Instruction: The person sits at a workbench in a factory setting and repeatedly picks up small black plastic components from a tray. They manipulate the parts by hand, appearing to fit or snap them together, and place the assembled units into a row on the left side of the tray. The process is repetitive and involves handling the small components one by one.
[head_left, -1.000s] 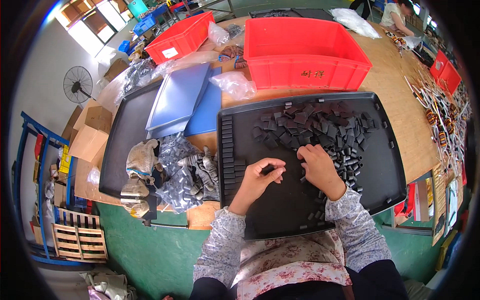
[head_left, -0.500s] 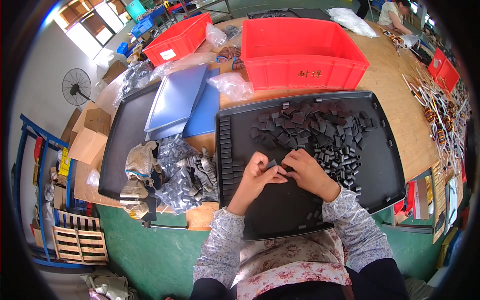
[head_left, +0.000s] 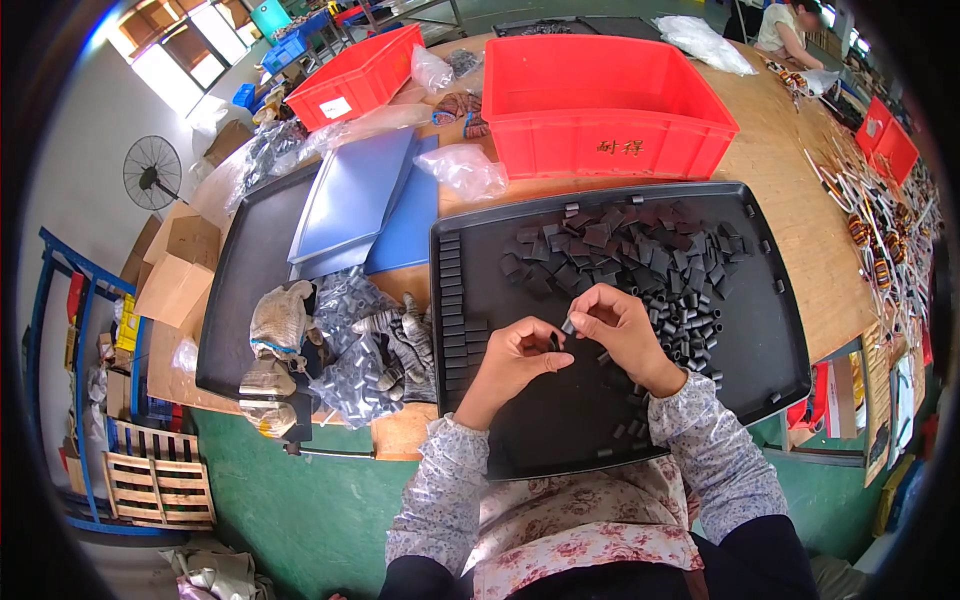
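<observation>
Over the black tray point(head_left: 540, 430), my left hand point(head_left: 512, 366) pinches a small dark piece point(head_left: 554, 343), mostly hidden by its fingers. Just to the right, my right hand point(head_left: 622, 335) holds a short grey tube point(head_left: 569, 324) between thumb and forefinger. The two hands are slightly apart. Flat black square pieces point(head_left: 600, 238) lie heaped in the far part of the tray, beyond my hands. A pile of short black tubes point(head_left: 690, 330) lies right of my right hand. Along the tray's left side runs a neat column of black pieces point(head_left: 452, 300).
A large red bin point(head_left: 610, 150) stands behind the tray. To the left are blue sheets point(head_left: 350, 200), a clear bag of grey tubes point(head_left: 355, 350), work gloves point(head_left: 280, 325) and a second black tray point(head_left: 240, 290). Wired parts point(head_left: 880, 230) cover the right side; a person point(head_left: 785, 35) sits beyond.
My hands have drawn apart from where they met. The right hand has lifted up and away with a grey tube; the left has turned slightly, still pinching a dark piece.
</observation>
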